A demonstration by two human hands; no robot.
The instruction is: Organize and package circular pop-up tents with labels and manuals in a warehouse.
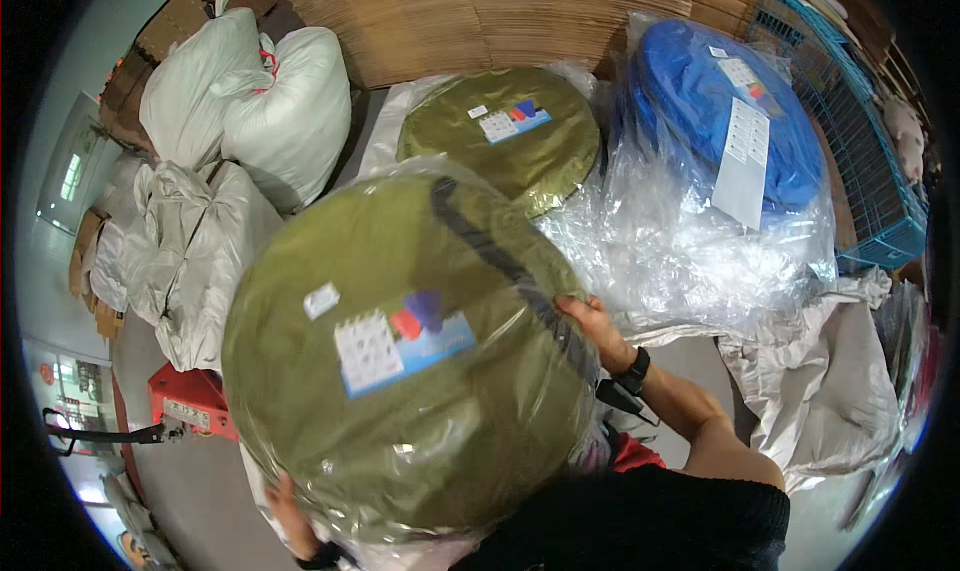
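Observation:
In front of me I hold a large, flat, round olive-green fabric pack [480,411] in clear plastic, tilted up from below. It bears a black strap and a printed label card under the film. My right hand [598,331] grips its right edge beside the strap, thumb on the front face. At the lower left, my left hand [292,519] is closed on the rim, slightly blurred and with some fingers hidden behind the pack. Just beyond lies a similar olive-green round pack [500,161] on clear plastic and white sheeting, its near edge partly covered by the held one.
Blue round packs [660,91] in plastic are piled at the far right, beside a blue wire cage [860,151]. White sacks [285,121] stand at the far left. Flattened cardboard [480,21] is stacked behind. Left of me is a red machine [190,403] with a black handle.

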